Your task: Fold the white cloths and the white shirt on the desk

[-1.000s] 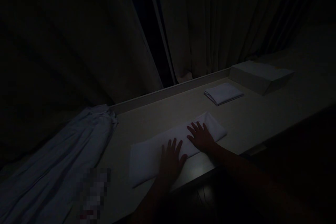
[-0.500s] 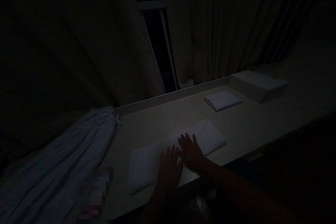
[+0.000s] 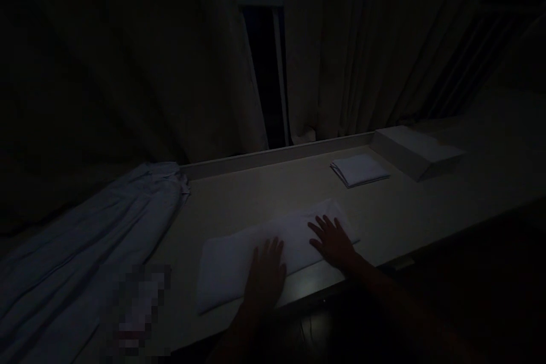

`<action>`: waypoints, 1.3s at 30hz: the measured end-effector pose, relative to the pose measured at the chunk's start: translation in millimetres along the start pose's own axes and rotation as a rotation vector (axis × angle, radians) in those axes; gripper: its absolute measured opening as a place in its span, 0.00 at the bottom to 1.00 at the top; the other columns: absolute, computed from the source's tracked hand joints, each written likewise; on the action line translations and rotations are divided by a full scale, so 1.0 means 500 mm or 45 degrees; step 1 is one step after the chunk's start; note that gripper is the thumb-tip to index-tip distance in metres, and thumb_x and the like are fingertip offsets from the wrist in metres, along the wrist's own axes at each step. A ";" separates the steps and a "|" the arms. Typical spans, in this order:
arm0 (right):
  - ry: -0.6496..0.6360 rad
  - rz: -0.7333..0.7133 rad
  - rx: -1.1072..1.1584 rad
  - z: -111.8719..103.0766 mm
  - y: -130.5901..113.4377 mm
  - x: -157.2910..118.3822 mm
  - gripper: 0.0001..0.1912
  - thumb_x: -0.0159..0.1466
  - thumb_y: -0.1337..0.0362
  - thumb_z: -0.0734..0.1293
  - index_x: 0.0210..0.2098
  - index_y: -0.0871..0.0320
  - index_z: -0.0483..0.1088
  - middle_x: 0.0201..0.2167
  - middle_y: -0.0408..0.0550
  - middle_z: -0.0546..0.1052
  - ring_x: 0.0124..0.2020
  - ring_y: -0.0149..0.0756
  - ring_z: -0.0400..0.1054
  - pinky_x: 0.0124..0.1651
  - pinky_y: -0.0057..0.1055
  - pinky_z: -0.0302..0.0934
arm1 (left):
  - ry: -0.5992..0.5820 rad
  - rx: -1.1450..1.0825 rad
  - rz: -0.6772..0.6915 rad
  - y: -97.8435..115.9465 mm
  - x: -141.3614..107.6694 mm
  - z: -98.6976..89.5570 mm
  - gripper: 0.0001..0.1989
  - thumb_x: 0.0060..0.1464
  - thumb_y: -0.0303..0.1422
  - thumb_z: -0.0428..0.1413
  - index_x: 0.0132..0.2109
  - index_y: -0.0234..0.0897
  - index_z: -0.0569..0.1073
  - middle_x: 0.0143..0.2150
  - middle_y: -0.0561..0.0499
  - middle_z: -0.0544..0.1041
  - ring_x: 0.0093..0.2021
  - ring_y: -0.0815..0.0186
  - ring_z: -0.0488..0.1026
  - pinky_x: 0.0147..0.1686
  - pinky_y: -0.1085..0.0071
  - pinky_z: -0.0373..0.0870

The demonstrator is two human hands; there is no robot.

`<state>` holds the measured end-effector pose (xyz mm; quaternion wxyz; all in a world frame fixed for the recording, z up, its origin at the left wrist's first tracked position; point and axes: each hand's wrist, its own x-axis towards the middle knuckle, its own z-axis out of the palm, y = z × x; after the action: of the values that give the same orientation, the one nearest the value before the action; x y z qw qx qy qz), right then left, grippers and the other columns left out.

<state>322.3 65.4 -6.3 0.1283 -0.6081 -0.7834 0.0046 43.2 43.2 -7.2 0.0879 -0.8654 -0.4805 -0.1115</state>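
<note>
A white cloth (image 3: 230, 264), folded into a long flat strip, lies along the near side of the pale desk top (image 3: 256, 199). On its middle part rests my left hand (image 3: 267, 273), palm down with the fingers stretched out. My right hand (image 3: 333, 242) lies flat on the cloth's right part, fingers spread. Neither hand grips anything. Behind and to the right sits a smaller folded white cloth (image 3: 360, 169), apart from both hands. The scene is very dark, so the kind of cloth cannot be made out.
A crumpled pale cloth (image 3: 115, 222) spreads over the left end. At the back right stands a white box-like block (image 3: 409, 151). A low ledge (image 3: 273, 156) runs along the back, before dark curtains (image 3: 302, 68) and a window gap. A blurred-out patch (image 3: 136, 313) hides something at lower left.
My right hand has slid to the right along the cloth, away from my left hand. My left hand stays on the cloth, and the view has shifted slightly.
</note>
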 end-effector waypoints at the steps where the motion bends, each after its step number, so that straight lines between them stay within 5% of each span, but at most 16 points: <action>1: -0.007 0.058 -0.027 -0.001 0.023 -0.003 0.30 0.69 0.43 0.53 0.67 0.44 0.52 0.70 0.46 0.51 0.70 0.49 0.40 0.67 0.56 0.34 | 0.001 -0.006 -0.004 0.000 0.000 -0.001 0.29 0.64 0.37 0.42 0.70 0.43 0.48 0.72 0.49 0.50 0.71 0.54 0.46 0.66 0.47 0.46; 6: 0.027 0.206 -0.100 0.012 0.065 -0.013 0.31 0.69 0.43 0.50 0.68 0.46 0.50 0.70 0.48 0.50 0.70 0.47 0.38 0.67 0.57 0.33 | 0.025 -0.012 -0.021 -0.003 -0.004 -0.001 0.30 0.64 0.38 0.43 0.70 0.44 0.47 0.72 0.49 0.50 0.71 0.55 0.47 0.66 0.48 0.47; 27: 0.090 0.047 -0.160 0.061 0.072 -0.073 0.32 0.69 0.46 0.48 0.68 0.48 0.50 0.70 0.48 0.49 0.70 0.51 0.37 0.64 0.59 0.39 | -0.001 -0.156 -0.095 0.029 -0.080 -0.027 0.31 0.64 0.43 0.41 0.71 0.44 0.46 0.72 0.50 0.48 0.71 0.56 0.44 0.67 0.48 0.43; 34: 0.078 0.094 -0.155 0.054 0.064 -0.070 0.32 0.68 0.44 0.50 0.68 0.49 0.52 0.70 0.49 0.51 0.70 0.50 0.38 0.65 0.58 0.38 | -0.031 -0.193 -0.175 -0.016 -0.024 -0.012 0.23 0.64 0.41 0.43 0.63 0.47 0.64 0.66 0.49 0.63 0.67 0.58 0.57 0.65 0.50 0.52; 39: 0.079 0.116 -0.153 0.047 0.060 -0.065 0.32 0.68 0.44 0.51 0.68 0.48 0.51 0.70 0.48 0.51 0.70 0.49 0.38 0.66 0.57 0.37 | 0.025 -0.088 -0.295 -0.062 0.001 0.003 0.23 0.64 0.43 0.43 0.64 0.48 0.63 0.67 0.49 0.62 0.67 0.55 0.58 0.63 0.46 0.53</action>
<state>353.2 45.6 -40.5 0.1154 -0.6495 -0.7495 -0.0552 17.2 60.3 -6.9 0.0492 -0.8055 -0.5722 -0.1459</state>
